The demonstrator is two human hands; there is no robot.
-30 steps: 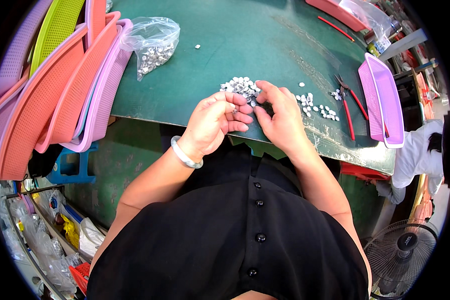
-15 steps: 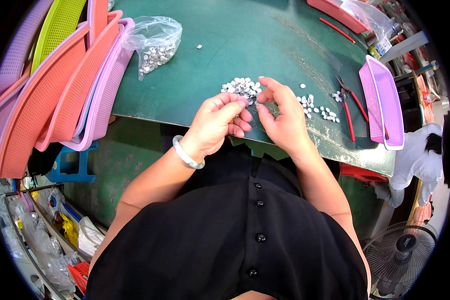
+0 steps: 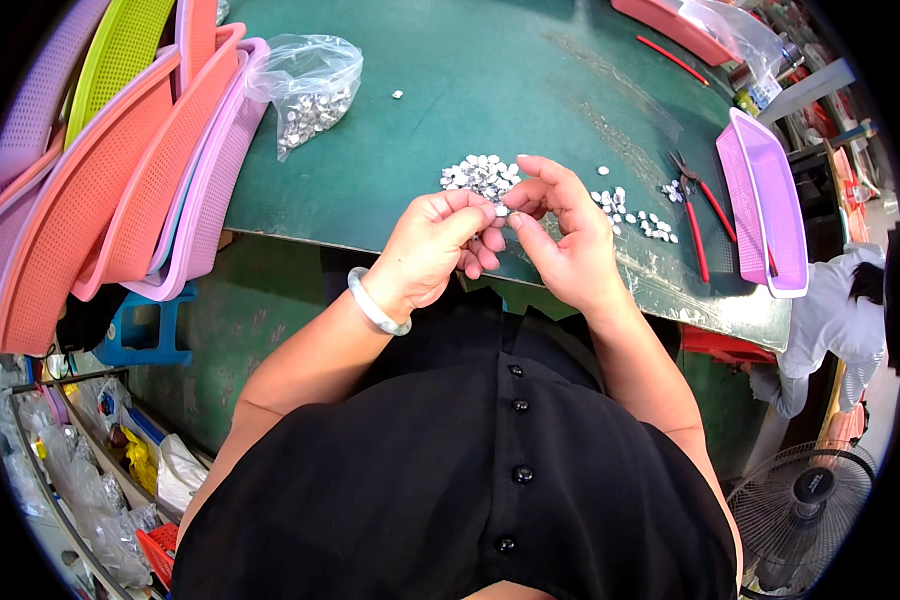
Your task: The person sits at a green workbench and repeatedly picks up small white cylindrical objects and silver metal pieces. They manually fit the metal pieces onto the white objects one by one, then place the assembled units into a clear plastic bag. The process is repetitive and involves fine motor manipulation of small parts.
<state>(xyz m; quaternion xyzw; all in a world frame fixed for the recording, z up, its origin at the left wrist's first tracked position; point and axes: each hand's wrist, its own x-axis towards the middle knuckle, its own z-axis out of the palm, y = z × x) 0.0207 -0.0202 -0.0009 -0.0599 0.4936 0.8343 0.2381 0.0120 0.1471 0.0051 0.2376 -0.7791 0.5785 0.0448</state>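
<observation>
A small white, silvery-edged piece (image 3: 501, 211) sits at the fingertips of my left hand (image 3: 432, 240), pinched by the thumb and index finger while the other fingers curl beneath. My right hand (image 3: 575, 245) faces it from the right. Its thumb and curled fingers stand apart close to the piece, with the index finger raised; whether they touch it is hard to see. Just beyond both hands lies a heap of similar small pieces (image 3: 480, 173) on the green table (image 3: 410, 140). A looser group of pieces (image 3: 615, 205) spreads to the right of my right hand.
A clear bag of pieces (image 3: 315, 105) stands left, beside stacked plastic baskets (image 3: 120, 180). Red-handled pliers (image 3: 692, 225) and a purple basket (image 3: 765, 205) lie right. A red stick (image 3: 673, 60) lies farther back. A fan (image 3: 808, 500) and a person in white (image 3: 835, 320) are beyond the table.
The small piece now shows between my hands at the left fingertips. My right thumb has shifted slightly; both hands otherwise stay in nearly the same place.
</observation>
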